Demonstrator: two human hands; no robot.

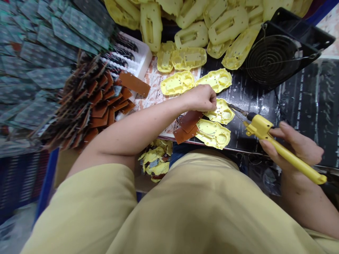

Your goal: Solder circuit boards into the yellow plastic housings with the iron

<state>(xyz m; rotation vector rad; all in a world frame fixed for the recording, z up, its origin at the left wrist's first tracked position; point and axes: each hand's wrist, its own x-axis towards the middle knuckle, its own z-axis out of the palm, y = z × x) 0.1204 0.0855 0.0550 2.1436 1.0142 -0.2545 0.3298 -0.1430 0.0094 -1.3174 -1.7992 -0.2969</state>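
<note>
My right hand [293,143] is wrapped round a yellow soldering gun [261,127], its tip pointing left at the edge of a yellow plastic shell half [221,112]. Over that same shell's left end, the fingers of my left hand [203,98] are pinched together; whatever they hold is hidden. Nearest my body lies another shell half [215,135], inner side up, with a thin wire across it. Two brown circuit boards [186,127] overlap at the left ends of these shells. Two more open shell halves, a left one [177,83] and a right one [214,80], lie just beyond my left hand.
A black fan [272,60] stands at the back right. Yellow shells [196,33] are heaped along the back. Brown boards [103,113] and greenish panels [47,53] pile up at left, beside a white foam tray [144,58]. Yellow pieces [156,160] sit below the table edge.
</note>
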